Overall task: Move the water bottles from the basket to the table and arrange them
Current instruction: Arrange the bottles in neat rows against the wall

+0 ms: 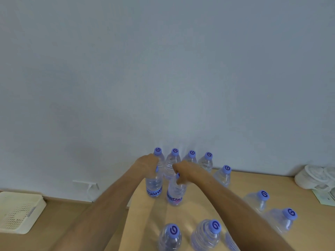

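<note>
While the table (199, 205) is already carrying most of the water bottles upright — a row standing along the wall, others nearer the camera — the basket (20, 211) is lying off to the left on the floor, seemingly emptied. The left hand (147, 164) is gripping the neck of one bottle (154, 185) and the right hand (183, 172) is gripping its neighbour (175, 193), so the placing step is likely closing — next, both are needing a level set-down and clean release.

Both arms reach forward over the table (208, 211); left hand (147, 164) and right hand (183, 172) each grip a bottle top.
</note>
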A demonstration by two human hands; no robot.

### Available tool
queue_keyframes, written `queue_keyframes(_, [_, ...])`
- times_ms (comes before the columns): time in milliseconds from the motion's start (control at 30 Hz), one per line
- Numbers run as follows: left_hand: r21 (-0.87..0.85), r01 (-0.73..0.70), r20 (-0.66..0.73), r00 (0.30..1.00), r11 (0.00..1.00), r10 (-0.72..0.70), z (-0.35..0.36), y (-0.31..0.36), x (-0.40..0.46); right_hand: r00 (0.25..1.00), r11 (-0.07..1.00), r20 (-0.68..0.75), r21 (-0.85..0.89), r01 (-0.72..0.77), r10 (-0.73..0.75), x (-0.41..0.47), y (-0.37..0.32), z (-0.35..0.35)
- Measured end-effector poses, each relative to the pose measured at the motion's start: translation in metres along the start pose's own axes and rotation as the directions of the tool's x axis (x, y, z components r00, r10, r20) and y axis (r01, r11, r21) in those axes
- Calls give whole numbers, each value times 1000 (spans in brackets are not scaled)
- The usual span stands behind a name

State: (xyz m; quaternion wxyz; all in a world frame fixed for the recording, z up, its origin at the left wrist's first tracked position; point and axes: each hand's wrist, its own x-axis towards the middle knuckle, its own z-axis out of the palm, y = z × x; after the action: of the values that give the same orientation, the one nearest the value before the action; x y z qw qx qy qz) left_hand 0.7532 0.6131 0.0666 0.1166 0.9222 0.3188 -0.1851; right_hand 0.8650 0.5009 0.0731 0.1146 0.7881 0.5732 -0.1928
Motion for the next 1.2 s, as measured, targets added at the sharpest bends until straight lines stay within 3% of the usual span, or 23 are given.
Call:
queue_keyframes(700, [-19, 16, -106, 994, 1000, -18, 11, -9, 26, 993, 998, -120, 58, -18, 25, 42, -4, 6])
queue_keyframes(1200, [-4, -38, -30, 999, 999, 38, 3, -6, 32, 990, 998, -139, 70, -1, 11, 46, 2, 11])
